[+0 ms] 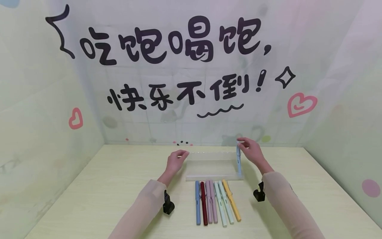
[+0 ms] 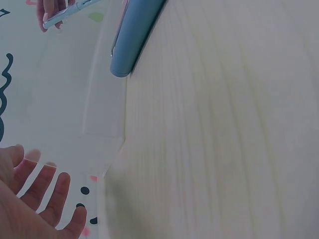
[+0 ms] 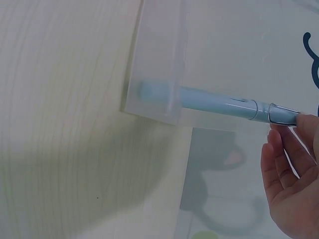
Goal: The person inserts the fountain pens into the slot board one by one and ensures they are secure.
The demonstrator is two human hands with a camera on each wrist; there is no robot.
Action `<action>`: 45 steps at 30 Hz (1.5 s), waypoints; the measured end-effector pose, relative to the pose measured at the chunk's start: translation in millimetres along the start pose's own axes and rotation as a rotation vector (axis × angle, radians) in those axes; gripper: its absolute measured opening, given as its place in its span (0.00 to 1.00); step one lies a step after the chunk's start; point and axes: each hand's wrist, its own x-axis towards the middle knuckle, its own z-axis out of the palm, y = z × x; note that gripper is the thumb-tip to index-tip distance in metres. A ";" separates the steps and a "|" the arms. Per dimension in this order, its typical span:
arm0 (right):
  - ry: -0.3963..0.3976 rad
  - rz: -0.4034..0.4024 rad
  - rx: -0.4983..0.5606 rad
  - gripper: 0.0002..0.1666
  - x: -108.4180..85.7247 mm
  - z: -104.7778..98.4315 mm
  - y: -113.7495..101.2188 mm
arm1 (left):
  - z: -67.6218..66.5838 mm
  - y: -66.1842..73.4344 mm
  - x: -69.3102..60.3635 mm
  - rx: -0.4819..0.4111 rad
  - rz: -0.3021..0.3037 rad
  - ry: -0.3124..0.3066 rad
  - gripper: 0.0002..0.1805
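At the left of the scene, on the side wall, we see a pink outlined heart (image 1: 76,119). Right of it, our left hand (image 1: 175,161) reaches far across the pale wooden table (image 1: 119,186) and pinches the left edge of a translucent plastic holder (image 1: 212,167) between thumb and fingertip, the other fingers spread. The holder's long axis runs left to right, with a low strip along its near side.

Just near of that strip lie seven capped pens, their long axes running near to far, clipped caps pointing far toward the holder. From left to right we count a blue pen (image 1: 198,202), a dark red pen (image 1: 204,204), two mauve pens (image 1: 209,202), two mint pens (image 1: 220,204) and a yellow pen (image 1: 231,200), its far end slanting left.

At the holder's right end, a light blue pen (image 1: 238,161) stands nearly upright, clipped cap up, its lower end behind the translucent strip. Our right hand (image 1: 252,151) pinches its top between thumb and fingers. The two hands are well apart. Farther right, another pink heart (image 1: 302,105) marks the far wall.
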 end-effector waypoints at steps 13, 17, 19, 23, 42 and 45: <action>0.020 -0.008 -0.024 0.20 -3.4 -12.0 0.2 | 1.3 -0.2 1.5 0.000 -0.005 -0.003 0.15; 0.030 -0.031 -0.029 0.20 -6.6 -15.7 -0.3 | 1.4 -0.7 1.9 -0.006 -0.003 -0.006 0.14; 0.034 -0.039 -0.029 0.20 -8.5 -17.0 -1.0 | 0.8 -0.8 1.5 -0.008 -0.003 -0.006 0.14; 0.040 -0.067 -0.022 0.19 -13.0 -18.0 -1.0 | -0.1 -0.4 0.4 -0.010 -0.002 -0.005 0.14; -0.004 -0.131 -0.023 0.11 -51.8 5.2 -6.4 | 0.4 -0.7 -0.1 -0.007 -0.005 -0.007 0.15; -0.039 -0.137 -0.016 0.08 -57.9 11.3 -8.3 | 1.0 -0.9 0.5 -0.009 -0.011 -0.008 0.15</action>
